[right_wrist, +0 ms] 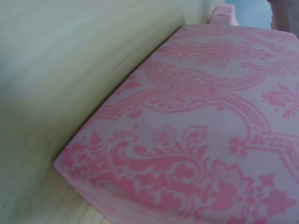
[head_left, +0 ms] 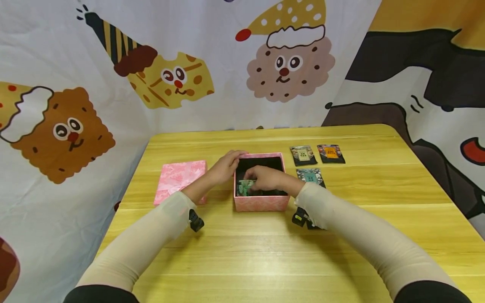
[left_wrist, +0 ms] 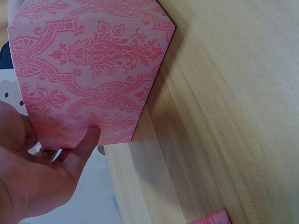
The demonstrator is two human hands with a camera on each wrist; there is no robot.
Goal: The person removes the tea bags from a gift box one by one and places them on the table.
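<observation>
An open pink patterned box (head_left: pixel 261 204) with a dark inside stands mid-table. My left hand (head_left: pixel 225 166) grips its far left corner. In the left wrist view, the left thumb (left_wrist: pixel 88 142) lies on the outer wall, with the other fingers over the rim. My right hand (head_left: pixel 265 177) reaches down into the box, fingers bent, and pinches a small green patterned packet (head_left: pixel 245 188) near the left wall. Its fingertips are partly hidden behind the packet. Only the outer wall of the box (right_wrist: pixel 187 116) fills the right wrist view; the right hand is out of sight there.
A pink lid (head_left: pixel 176 179) with a ribbon bow lies left of the box. To the right lie a cream-labelled packet (head_left: pixel 303 155), an orange-labelled packet (head_left: pixel 331 154) and a teal-labelled packet (head_left: pixel 310 174), partly covered by the right forearm. Printed cloth (head_left: pixel 227 113) hangs behind the table.
</observation>
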